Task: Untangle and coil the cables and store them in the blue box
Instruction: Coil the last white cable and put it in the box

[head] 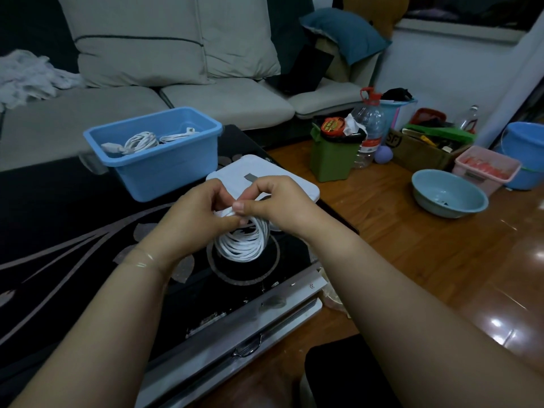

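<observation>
Both hands up over the dark glass-topped bench (73, 231) w/ leaf pattern, meeting at top of a white flat cable wound into a round coil (243, 241).

- Left hand (194, 213): fingers curled in, pinching top of coil where loops gather. Prob. acting as the anchor so the turns don't spring apart.
- Right hand (273, 201): thumb + forefinger pinching a short white stretch at the same spot, other fingers curled. Looks like the free end being wrapped or tucked round the bundle to lock it; can't tell exactly which strand.
- Coil hangs below the hands, clear of bench surface as far as I can see. Held in air so the tail can pass round it freely, I'd guess.

Blue rectangular plastic box (164, 172) sits on bench beyond the hands, near, open top toward them, so an easy drop-in. Inside already: white coiled cables (141, 141), bundled, one plug end showing at left.

White square lid-like panel (297, 184) lies on bench right behind the hands, beside box. Prob. parked there to keep box mouth open.

Stage est.: late. This coil nearly secured, then into box.
</observation>
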`<state>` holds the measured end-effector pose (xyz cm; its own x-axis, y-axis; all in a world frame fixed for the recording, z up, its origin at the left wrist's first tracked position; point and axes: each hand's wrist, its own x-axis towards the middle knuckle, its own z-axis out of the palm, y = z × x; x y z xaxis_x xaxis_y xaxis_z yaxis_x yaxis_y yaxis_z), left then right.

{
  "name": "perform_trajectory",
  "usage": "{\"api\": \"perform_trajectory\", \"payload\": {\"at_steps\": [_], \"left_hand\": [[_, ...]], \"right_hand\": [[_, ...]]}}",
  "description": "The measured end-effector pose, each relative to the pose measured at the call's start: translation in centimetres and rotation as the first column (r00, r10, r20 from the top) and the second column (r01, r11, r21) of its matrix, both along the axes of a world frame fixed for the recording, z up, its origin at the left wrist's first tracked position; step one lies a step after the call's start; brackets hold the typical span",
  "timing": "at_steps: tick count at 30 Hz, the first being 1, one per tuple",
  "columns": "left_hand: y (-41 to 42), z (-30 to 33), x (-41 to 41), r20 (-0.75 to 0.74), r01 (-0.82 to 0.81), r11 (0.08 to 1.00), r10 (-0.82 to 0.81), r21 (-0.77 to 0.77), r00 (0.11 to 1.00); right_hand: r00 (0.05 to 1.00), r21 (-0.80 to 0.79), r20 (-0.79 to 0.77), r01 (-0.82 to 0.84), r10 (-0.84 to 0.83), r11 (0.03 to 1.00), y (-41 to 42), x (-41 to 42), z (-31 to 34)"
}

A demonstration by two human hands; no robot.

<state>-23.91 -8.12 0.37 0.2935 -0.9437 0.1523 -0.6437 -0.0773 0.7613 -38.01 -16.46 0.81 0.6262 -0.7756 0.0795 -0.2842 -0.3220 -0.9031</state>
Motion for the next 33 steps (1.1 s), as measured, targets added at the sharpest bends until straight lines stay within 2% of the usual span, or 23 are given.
{"api": "perform_trajectory", "payload": {"at_steps": [4, 8, 11, 14, 17, 19, 20, 21, 23, 25, 28, 30, 33], "left_hand": [[-0.1, -0.3, -0.3, 0.233, -0.041, 0.999, 0.044, -0.015, 0.971], [-0.1, -0.2, -0.8, 0.455, -0.046, 0.997, 0.073, -0.069, 0.887], [-0.1, -0.2, -0.9, 0.548, -0.006, 0.994, 0.066, -0.11, 0.834], [-0.7, 0.5, -0.2, 0.611, 0.038, 0.988, 0.062, -0.149, 0.789], [-1.8, 0.7, 0.7, 0.664, 0.045, 0.994, 0.036, -0.104, 0.746], [-2.7, 0.4, 2.0, 0.644, 0.004, 0.998, 0.04, -0.065, 0.764], [-3.0, 0.2, 2.7, 0.62, -0.032, 0.998, 0.06, -0.057, 0.783], [-3.3, 0.2, 3.5, 0.587, -0.068, 0.996, 0.088, -0.056, 0.805], [-4.0, 0.3, 4.9, 0.511, -0.143, 0.988, 0.152, -0.057, 0.846], [-4.5, 0.5, 6.0, 0.436, -0.214, 0.976, 0.213, -0.048, 0.874], [-4.9, 0.9, 7.0, 0.303, -0.272, 0.961, 0.272, -0.04, 0.914], [-5.2, 1.0, 7.7, 0.195, -0.301, 0.953, 0.303, -0.037, 0.933], [-5.9, 1.1, 8.6, 0.041, -0.345, 0.936, 0.348, -0.062, 0.937]], "right_hand": [[0.999, -0.067, -0.028, 0.023, -0.025, 0.997, -0.1, 0.4, -0.3], [0.997, -0.112, -0.052, 0.045, -0.052, 0.993, -0.1, 0.8, -0.6], [0.995, -0.129, -0.081, 0.042, -0.053, 0.991, -0.1, 1.0, -0.6], [0.998, -0.124, -0.02, 0.053, -0.056, 0.991, -0.6, 1.5, -0.6], [0.985, -0.031, 0.116, 0.135, -0.13, 0.99, -1.2, 1.9, -0.5], [0.952, 0.052, 0.196, 0.23, -0.236, 0.972, -1.9, 2.0, -0.8], [0.945, 0.046, 0.173, 0.274, -0.278, 0.961, -2.5, 1.8, -1.4], [0.951, -0.009, 0.093, 0.297, -0.295, 0.955, -3.1, 1.6, -2.2], [0.947, -0.18, -0.171, 0.242, -0.272, 0.953, -4.1, 1.3, -3.9], [0.897, -0.302, -0.373, 0.124, -0.237, 0.945, -4.6, 1.3, -5.4], [0.783, -0.418, -0.566, -0.003, -0.258, 0.909, -5.0, 1.6, -6.6], [0.736, -0.496, -0.595, -0.018, -0.324, 0.868, -5.2, 1.9, -7.0], [0.723, -0.588, -0.563, -0.01, -0.401, 0.808, -5.0, 2.5, -7.7]]}}
